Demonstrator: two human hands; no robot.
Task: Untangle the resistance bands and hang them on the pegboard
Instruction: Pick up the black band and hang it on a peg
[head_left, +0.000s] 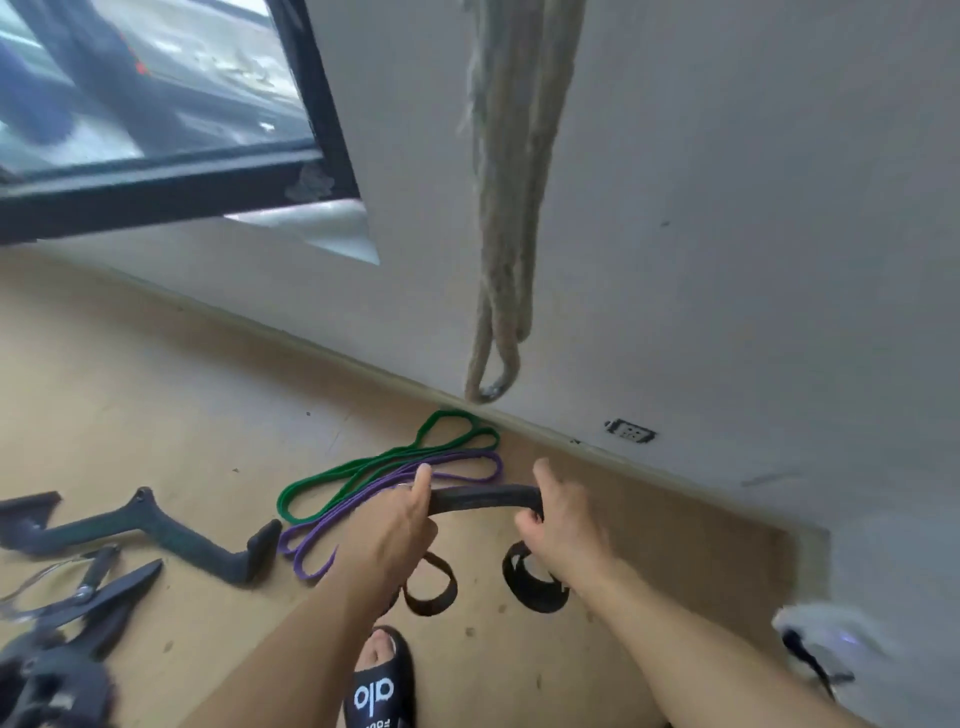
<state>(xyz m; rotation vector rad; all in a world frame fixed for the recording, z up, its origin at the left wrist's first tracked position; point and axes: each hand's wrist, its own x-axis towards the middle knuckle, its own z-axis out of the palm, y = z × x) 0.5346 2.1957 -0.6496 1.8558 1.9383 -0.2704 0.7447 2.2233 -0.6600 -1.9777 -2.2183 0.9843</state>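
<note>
Both hands hold a black resistance band (483, 499) stretched between them above the wooden floor (156, 415): the left hand (392, 535) has its grip curled round one end, the right hand (563, 525) its grip closed round the other, slack loops dangling beneath. A green band (395, 457) and a purple band (363, 499) lie side by side on the floor by the wall (727, 260), under a hanging rope (511, 208).

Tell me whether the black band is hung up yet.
Not hung. Both hands, left and right, grip the black band above the floor.
</note>
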